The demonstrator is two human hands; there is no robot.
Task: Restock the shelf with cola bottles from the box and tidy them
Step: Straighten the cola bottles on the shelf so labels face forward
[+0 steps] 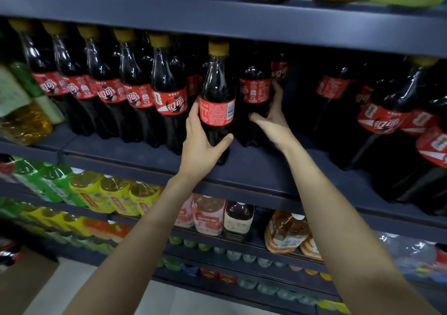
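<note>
A cola bottle (pixel 217 96) with a yellow cap and red label stands upright at the front of the dark shelf (pixel 254 169). My left hand (pixel 203 142) grips its lower body, thumb on the right side. My right hand (pixel 273 116) wraps around a second cola bottle (pixel 254 92) that stands deeper on the shelf, just right of the first. A row of several cola bottles (pixel 108 87) lines the shelf to the left. Larger cola bottles (pixel 399 126) stand at the right.
The shelf board above (pixel 242 21) hangs low over the bottle caps. Bare shelf lies between my right hand and the large bottles. Lower shelves hold green and yellow drinks (pixel 96 188), pink bottles (pixel 208 213) and orange ones (pixel 285 232). Pale floor (pixel 72 285) lies below.
</note>
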